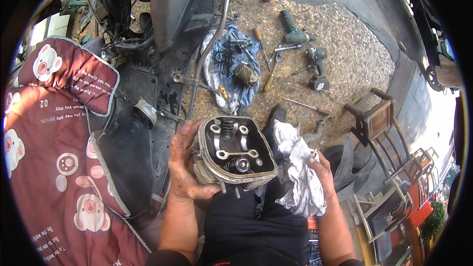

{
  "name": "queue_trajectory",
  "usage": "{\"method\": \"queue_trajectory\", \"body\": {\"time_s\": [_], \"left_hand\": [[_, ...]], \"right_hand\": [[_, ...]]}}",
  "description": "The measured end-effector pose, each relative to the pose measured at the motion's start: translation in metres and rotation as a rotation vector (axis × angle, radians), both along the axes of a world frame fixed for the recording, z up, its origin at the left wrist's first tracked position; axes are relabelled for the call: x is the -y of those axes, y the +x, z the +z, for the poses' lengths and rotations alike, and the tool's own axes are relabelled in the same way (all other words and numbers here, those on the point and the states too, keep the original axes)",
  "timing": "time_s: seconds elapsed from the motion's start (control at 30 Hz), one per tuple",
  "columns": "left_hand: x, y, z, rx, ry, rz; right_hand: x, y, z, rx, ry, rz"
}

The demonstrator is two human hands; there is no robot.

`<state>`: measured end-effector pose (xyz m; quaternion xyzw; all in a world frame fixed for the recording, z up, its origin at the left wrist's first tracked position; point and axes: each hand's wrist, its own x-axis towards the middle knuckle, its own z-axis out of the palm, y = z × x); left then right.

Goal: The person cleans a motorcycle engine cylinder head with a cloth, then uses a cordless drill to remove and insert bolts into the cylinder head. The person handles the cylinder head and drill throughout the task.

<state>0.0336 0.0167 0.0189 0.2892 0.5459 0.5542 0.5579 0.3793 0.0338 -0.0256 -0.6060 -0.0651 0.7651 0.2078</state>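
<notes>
My left hand (183,160) grips a metal engine cylinder head (209,163) by its left side, with the thumb under its near edge. Its open top faces up and shows a dark cavity with a coil spring (227,129) at the far side, a second valve spring (240,165) nearer me, and bare metal posts. To the right of it, my right hand (321,167) is closed on a crumpled white rag (299,172) that hangs down beside the casting. Dark smudges mark the rag. Part of my left fingers is hidden behind the casting.
On the stony ground ahead lie a blue cloth (231,49) with metal parts, a green drill (294,28), an impact driver (319,68) and several hand tools. A wooden stool (377,118) stands right. Left are a scooter body (143,74) and a maroon bear-print cover (54,157).
</notes>
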Motion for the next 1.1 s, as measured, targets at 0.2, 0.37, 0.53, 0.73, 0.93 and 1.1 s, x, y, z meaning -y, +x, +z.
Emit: {"method": "queue_trajectory", "body": {"time_s": [0.2, 0.37, 0.53, 0.73, 0.93, 1.1], "left_hand": [[0.000, 0.009, 0.003, 0.064, -0.052, 0.011], [0.002, 0.015, -0.004, 0.104, -0.110, 0.036], [0.005, 0.018, -0.011, 0.123, -0.138, 0.059], [0.010, 0.021, -0.016, 0.196, -0.260, 0.135], [0.014, 0.028, -0.028, 0.136, -0.363, 0.246], [0.020, 0.029, -0.037, 0.068, -0.467, 0.292]], "right_hand": [[0.002, 0.005, -0.002, -0.017, 0.009, -0.024], [0.003, 0.010, 0.002, -0.064, 0.012, -0.043], [0.009, 0.015, 0.004, -0.004, 0.031, -0.052], [0.010, 0.018, 0.005, 0.021, 0.014, -0.083], [0.012, 0.015, 0.008, 0.038, 0.015, -0.132], [0.017, 0.015, 0.004, 0.021, 0.015, -0.152]]}}
